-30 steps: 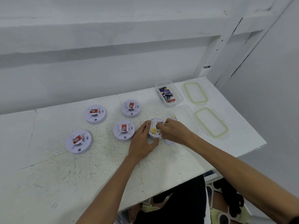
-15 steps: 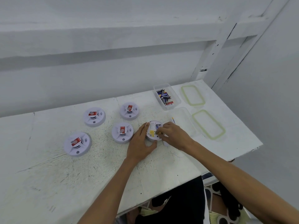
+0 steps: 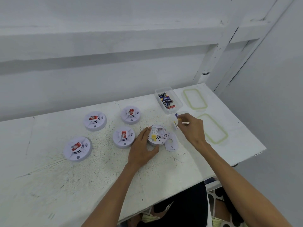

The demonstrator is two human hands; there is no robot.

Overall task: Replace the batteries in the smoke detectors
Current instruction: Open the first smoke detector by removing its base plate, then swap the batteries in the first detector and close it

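An upturned white smoke detector (image 3: 157, 134) lies on the white table (image 3: 98, 174) with its battery bay open. My left hand (image 3: 143, 148) grips its left and front rim. Its round back plate (image 3: 172, 142) lies just to the right. My right hand (image 3: 191, 129) is lifted off the detector and pinches a small blue and yellow battery (image 3: 177, 116) over an empty clear container (image 3: 176, 124). Several other white detectors with red stickers sit face up to the left, the nearest (image 3: 123, 136) beside my left hand.
A clear tub (image 3: 178, 102) with several batteries stands behind the right hand. Two green-rimmed lids (image 3: 195, 99) (image 3: 213, 128) lie at the right. The table's right edge and front edge are close. A wall rises behind.
My right hand left the detector's battery bay and moved up and right, now holding a battery. The left hand stayed on the detector.
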